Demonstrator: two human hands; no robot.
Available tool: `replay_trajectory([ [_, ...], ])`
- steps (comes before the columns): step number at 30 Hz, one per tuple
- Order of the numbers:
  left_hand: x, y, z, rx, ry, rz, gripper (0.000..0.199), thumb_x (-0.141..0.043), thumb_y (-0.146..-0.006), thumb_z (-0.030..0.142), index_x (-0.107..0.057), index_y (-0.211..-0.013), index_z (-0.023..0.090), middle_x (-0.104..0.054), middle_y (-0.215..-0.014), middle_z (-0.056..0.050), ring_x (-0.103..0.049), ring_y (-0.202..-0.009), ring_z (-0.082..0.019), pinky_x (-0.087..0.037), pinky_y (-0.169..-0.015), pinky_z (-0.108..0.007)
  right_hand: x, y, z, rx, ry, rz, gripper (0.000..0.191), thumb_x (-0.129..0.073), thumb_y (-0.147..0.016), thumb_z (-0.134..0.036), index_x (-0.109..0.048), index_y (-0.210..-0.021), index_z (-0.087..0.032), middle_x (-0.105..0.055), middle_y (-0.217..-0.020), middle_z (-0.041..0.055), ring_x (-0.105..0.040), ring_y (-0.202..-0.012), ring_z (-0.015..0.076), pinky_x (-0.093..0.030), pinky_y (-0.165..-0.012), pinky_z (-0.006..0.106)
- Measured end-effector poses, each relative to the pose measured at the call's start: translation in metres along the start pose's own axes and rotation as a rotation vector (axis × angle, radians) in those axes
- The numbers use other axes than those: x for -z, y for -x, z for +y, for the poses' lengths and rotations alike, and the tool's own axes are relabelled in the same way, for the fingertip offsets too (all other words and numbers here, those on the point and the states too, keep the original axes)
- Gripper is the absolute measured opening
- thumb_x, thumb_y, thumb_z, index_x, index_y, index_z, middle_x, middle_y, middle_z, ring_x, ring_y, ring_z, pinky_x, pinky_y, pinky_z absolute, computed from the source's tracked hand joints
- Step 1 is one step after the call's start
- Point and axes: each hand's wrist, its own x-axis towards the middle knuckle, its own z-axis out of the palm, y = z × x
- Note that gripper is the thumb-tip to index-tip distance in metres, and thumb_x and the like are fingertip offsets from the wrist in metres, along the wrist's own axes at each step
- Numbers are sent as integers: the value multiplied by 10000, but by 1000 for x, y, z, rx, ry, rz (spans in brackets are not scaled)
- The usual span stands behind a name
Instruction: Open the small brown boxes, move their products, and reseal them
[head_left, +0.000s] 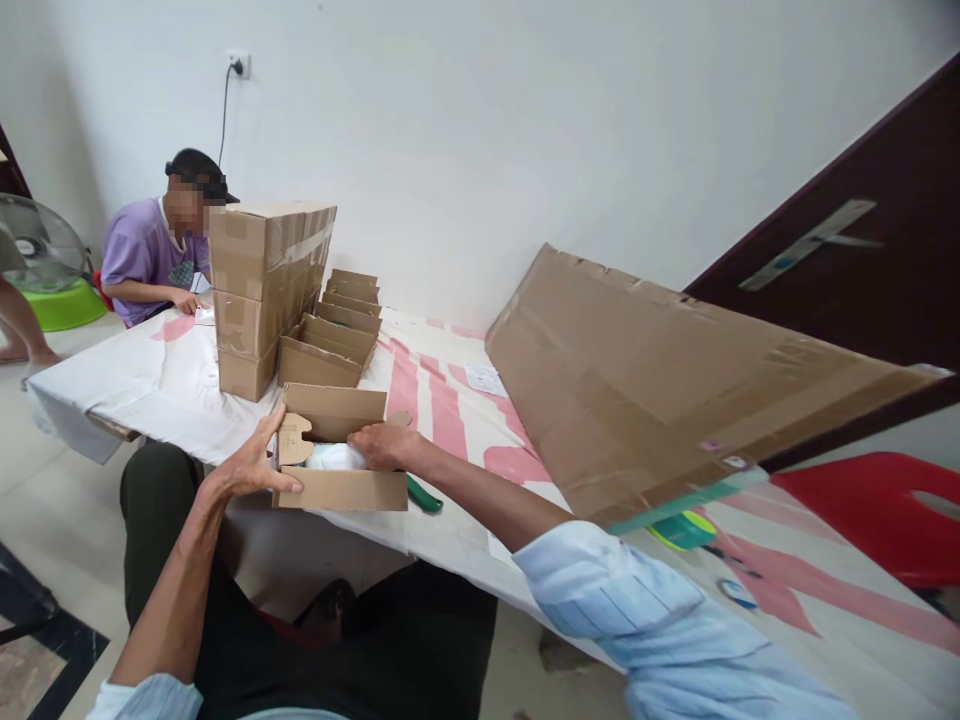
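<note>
An open cardboard box (341, 490) sits at the table's near edge, with its long flaps raised. My left hand (251, 458) grips the box's left end, thumb along the near flap and fingers behind the end. Inside lies a white bundle (335, 457), partly covered by the flaps. My right hand (386, 445) reaches into the right part of the box, its curled fingers against the bundle; the fingertips are partly hidden. A green curved object (424, 496) lies just right of the box, partly behind it.
Stacked closed cartons (244, 300) stand behind to the left, beside a row of open boxes (322, 362). A large cardboard sheet (675, 380) leans at right above a tape roll (736, 594) and a red chair (870, 510). Another person (146, 250) sits at the far left end.
</note>
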Motion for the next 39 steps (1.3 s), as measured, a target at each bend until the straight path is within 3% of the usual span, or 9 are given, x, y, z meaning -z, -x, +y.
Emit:
replay_trajectory([
  [7,-1,0,-4,-15,-13,8,1377,-917,-681,611,-100,-1724,236,-197,-1764,-189,-256,-1604,-438,-316,-1282,-603,-1,10,4,86,-109,60,287,-740,-861,-263,-700,-1137,-199,-754,-1213,142,-701,-1144,300,-522,-948,360],
  [14,-2,-3,-6,-32,33,8,1389,-929,-666,582,-91,-1725,257,-251,-1734,-189,-325,-1556,-451,-472,-1174,-569,7,29,3,138,-260,231,407,-809,-814,-340,-674,-1162,-178,-717,-1250,143,-662,-1180,312,-502,-990,391],
  [21,-5,-17,-8,-53,-1,14,1380,-941,-654,561,-132,-1722,234,-268,-1719,-210,-346,-1545,-450,-453,-1187,-573,33,64,16,157,-310,489,376,-787,-756,-244,-701,-1118,-192,-692,-1170,106,-640,-1083,282,-499,-890,362],
  [26,-9,-36,-3,-34,-9,-41,1431,-959,-608,589,-124,-1722,261,-249,-1743,-203,-316,-1575,-448,-415,-1217,-585,52,96,35,79,-584,556,466,-730,-710,-217,-715,-1174,-191,-701,-1174,81,-637,-1016,242,-504,-813,306],
  [32,-9,-45,-1,-4,-17,-70,1356,-930,-637,629,-190,-1714,267,-261,-1755,-200,-311,-1590,-448,-322,-1264,-628,48,117,57,35,-795,619,407,-742,-710,-318,-749,-1092,-176,-733,-1071,52,-650,-991,247,-523,-821,326],
  [35,-3,-46,10,-31,-52,-11,1265,-897,-682,648,-253,-1701,262,-275,-1753,-191,-296,-1600,-436,-310,-1274,-617,41,122,66,43,-908,694,432,-780,-715,-372,-769,-1099,-174,-751,-1084,59,-659,-1025,264,-528,-870,360],
  [39,2,-55,46,-122,55,65,1195,-841,-754,673,-235,-1705,277,-289,-1753,-164,-297,-1606,-408,-358,-1259,-573,40,121,66,91,-1113,756,499,-835,-711,-462,-779,-1118,-178,-761,-1104,73,-676,-1014,266,-530,-884,384],
])
